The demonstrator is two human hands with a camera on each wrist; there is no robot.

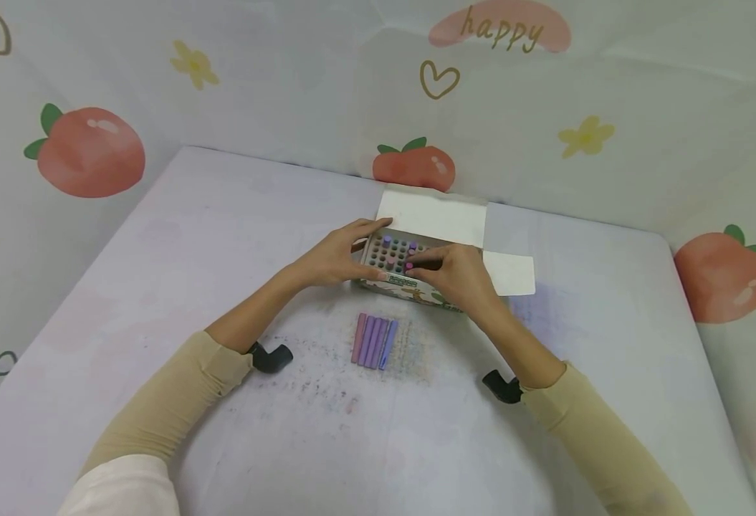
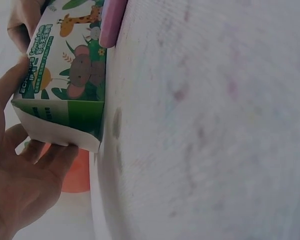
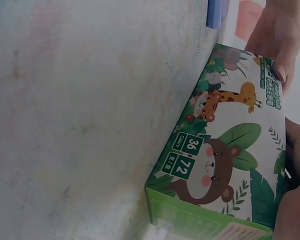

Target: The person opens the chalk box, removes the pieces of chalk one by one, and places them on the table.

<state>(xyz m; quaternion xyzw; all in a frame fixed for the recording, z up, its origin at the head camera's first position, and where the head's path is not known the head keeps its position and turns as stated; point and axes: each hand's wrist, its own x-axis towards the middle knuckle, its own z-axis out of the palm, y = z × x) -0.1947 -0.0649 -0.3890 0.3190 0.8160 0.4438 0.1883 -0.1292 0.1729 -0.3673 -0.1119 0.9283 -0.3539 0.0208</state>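
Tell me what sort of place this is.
Probably a staged craft corner: a white colour-smudged tabletop, a white fruit-printed backdrop, and slim pink, purple and blue chalk-like sticks.

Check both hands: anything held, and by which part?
Left hand: the box, by its left end. Right hand: a magenta stick, apparently pinched at its upper end.

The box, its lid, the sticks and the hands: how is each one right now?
Box: open
Lid: folded back
Right-end flap: spread outward
Loose sticks: lying side by side
Boxed sticks: in holes
Left hand: gripping the box
Right hand: pinching a magenta stick
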